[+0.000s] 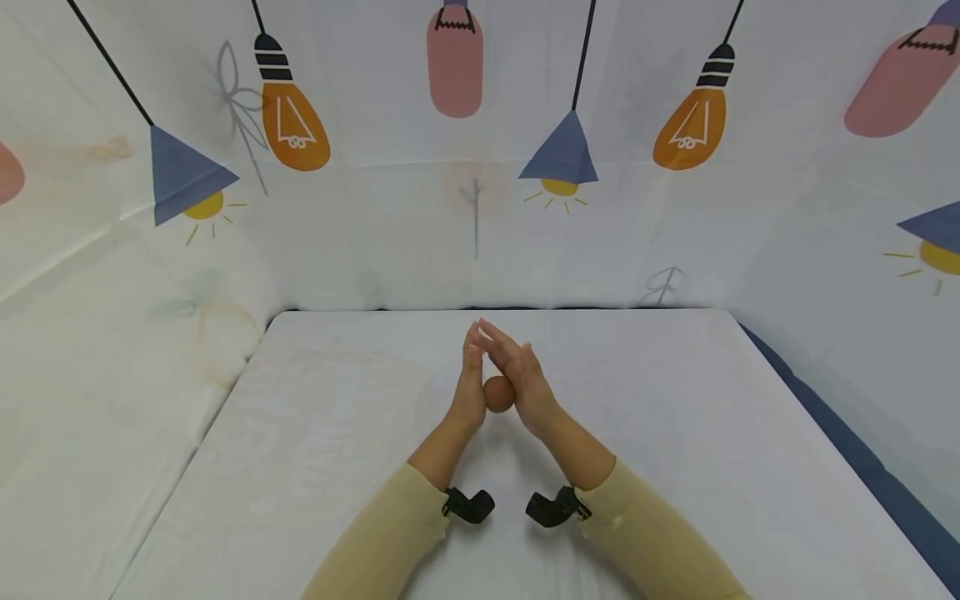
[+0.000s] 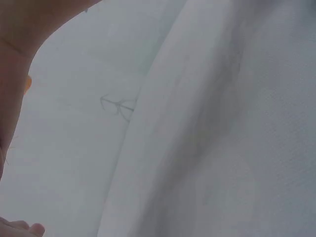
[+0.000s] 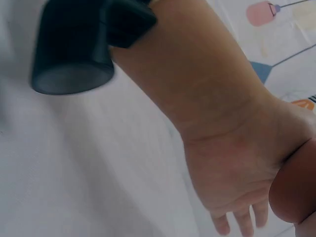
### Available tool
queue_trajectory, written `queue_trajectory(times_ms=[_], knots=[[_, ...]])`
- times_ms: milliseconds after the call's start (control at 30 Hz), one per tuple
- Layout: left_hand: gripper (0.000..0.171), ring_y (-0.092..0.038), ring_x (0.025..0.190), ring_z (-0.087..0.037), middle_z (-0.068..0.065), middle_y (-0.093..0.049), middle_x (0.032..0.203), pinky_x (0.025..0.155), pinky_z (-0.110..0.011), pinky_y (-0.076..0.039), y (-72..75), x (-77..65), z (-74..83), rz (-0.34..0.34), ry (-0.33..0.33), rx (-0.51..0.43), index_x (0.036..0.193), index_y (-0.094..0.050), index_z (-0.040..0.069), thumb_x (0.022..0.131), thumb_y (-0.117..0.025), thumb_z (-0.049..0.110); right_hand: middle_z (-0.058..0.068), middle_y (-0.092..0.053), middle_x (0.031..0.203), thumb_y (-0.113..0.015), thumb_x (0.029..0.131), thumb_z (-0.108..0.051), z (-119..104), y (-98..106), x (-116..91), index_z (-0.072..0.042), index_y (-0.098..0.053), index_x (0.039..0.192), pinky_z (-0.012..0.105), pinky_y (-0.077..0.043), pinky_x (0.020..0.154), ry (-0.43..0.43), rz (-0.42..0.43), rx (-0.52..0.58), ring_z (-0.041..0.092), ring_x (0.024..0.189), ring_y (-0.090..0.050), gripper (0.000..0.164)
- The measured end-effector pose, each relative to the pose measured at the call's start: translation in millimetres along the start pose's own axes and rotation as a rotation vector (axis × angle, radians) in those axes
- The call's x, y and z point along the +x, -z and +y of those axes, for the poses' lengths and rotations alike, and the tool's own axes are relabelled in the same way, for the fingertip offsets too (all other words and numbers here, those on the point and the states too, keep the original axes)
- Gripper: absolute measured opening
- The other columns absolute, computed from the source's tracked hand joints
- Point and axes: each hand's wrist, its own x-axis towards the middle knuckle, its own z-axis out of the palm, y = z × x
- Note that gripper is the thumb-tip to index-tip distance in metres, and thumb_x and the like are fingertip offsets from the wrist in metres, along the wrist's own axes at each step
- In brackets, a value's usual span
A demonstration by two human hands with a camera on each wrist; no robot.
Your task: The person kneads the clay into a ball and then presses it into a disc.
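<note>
A smooth reddish-brown ball (image 1: 499, 394) sits between the heels of two palms in the head view, above the table. My left hand (image 1: 471, 383) lies against its left side with straight fingers. From the other side my right hand (image 1: 527, 385) presses on it, fingers extended, and the fingertips of both hands meet at the top like a tent. The right wrist view shows a palm (image 3: 232, 163) with fingers spread downward, beside the ball (image 3: 295, 187) at the right edge. Only part of a wrist and a few fingertips (image 2: 24, 228) show in the left wrist view; the ball is hidden there.
A white-covered table (image 1: 337, 400) stretches beneath both arms. Behind it hangs a white cloth (image 1: 375, 217) printed with lamps and bulbs. Black wrist cameras stick inward from each cuff, the left one (image 1: 471, 506) close to the right one (image 1: 553, 507).
</note>
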Motion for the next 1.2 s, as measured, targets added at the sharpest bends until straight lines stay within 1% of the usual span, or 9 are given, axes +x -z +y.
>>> queue_trajectory(times_ms=[133,267,467,633,700,767,933,1067,1200], knots=[[0.073,-0.021,0.148,-0.035,-0.007,-0.011,0.167,0.114,-0.066,-0.015,-5.4,-5.7,-3.2,-0.134,-0.010,0.035,0.162,-0.005,0.019,0.103,-0.005,0.063,0.019,-0.031,0.160,-0.019,0.102,-0.067,1,4,4,-0.004,-0.025,0.158,0.055,-0.007,0.120,0.006,0.094,-0.011,0.029,0.150,-0.022,0.084],[0.076,-0.025,0.147,-0.036,-0.013,-0.014,0.166,0.115,-0.063,-0.020,-10.6,-9.8,-4.2,-0.222,-0.046,0.011,0.162,-0.004,0.017,0.103,-0.006,0.064,0.013,-0.032,0.160,-0.023,0.105,-0.059,3,10,9,-0.003,-0.030,0.156,0.051,-0.006,0.121,0.031,0.236,-0.054,0.024,0.150,-0.022,0.076],[0.083,-0.027,0.147,-0.039,-0.017,-0.015,0.165,0.119,-0.056,-0.015,-13.9,-13.5,-0.2,-0.286,-0.088,-0.099,0.162,-0.007,0.014,0.100,-0.011,0.070,0.011,-0.037,0.157,-0.026,0.106,-0.034,8,23,17,-0.002,-0.037,0.152,0.041,-0.012,0.121,0.048,0.379,-0.133,0.020,0.148,-0.027,0.057],[0.092,-0.023,0.147,-0.045,-0.018,-0.009,0.165,0.119,-0.056,-0.013,-15.3,-14.7,5.6,-0.316,-0.110,-0.179,0.161,-0.007,0.011,0.097,-0.015,0.076,0.013,-0.041,0.155,-0.030,0.104,-0.031,16,31,18,0.000,-0.042,0.149,0.038,-0.017,0.120,0.026,0.437,-0.141,0.020,0.146,-0.032,0.056],[0.095,-0.021,0.147,-0.045,-0.018,-0.008,0.165,0.119,-0.057,-0.014,-15.7,-14.8,7.9,-0.302,-0.109,-0.195,0.161,-0.008,0.010,0.095,-0.016,0.078,0.015,-0.041,0.155,-0.031,0.104,-0.032,21,31,18,0.001,-0.043,0.148,0.038,-0.017,0.120,0.012,0.436,-0.125,0.021,0.145,-0.033,0.057],[0.090,-0.021,0.147,-0.042,-0.015,-0.008,0.166,0.119,-0.057,-0.013,-16.2,-14.1,9.0,-0.270,-0.112,-0.198,0.161,-0.008,0.010,0.098,-0.015,0.074,0.017,-0.039,0.155,-0.032,0.103,-0.033,27,29,16,0.002,-0.042,0.148,0.040,-0.016,0.121,-0.007,0.419,-0.100,0.023,0.146,-0.032,0.058],[0.075,-0.016,0.151,-0.031,-0.005,-0.007,0.168,0.119,-0.058,-0.009,-16.8,-10.7,6.8,-0.137,-0.155,-0.138,0.162,-0.010,0.015,0.104,-0.011,0.063,0.021,-0.030,0.159,-0.030,0.104,-0.033,36,14,8,0.006,-0.034,0.151,0.050,-0.010,0.121,-0.046,0.320,-0.003,0.030,0.148,-0.024,0.061],[0.087,-0.007,0.153,-0.026,-0.004,-0.007,0.168,0.117,-0.061,-0.004,-15.9,-7.0,5.0,-0.022,-0.157,-0.094,0.162,-0.009,0.018,0.097,-0.017,0.075,0.019,-0.025,0.162,-0.025,0.106,-0.037,37,0,2,0.004,-0.027,0.155,0.051,-0.010,0.121,-0.100,0.227,0.031,0.030,0.150,-0.018,0.063],[0.094,-0.009,0.152,-0.025,-0.004,-0.008,0.167,0.117,-0.062,-0.006,-12.4,-3.5,5.8,0.083,-0.136,-0.108,0.162,-0.010,0.020,0.091,-0.018,0.082,0.015,-0.026,0.163,-0.022,0.108,-0.046,35,-8,-1,0.000,-0.027,0.156,0.050,-0.013,0.121,-0.107,0.157,0.063,0.028,0.150,-0.021,0.067]])
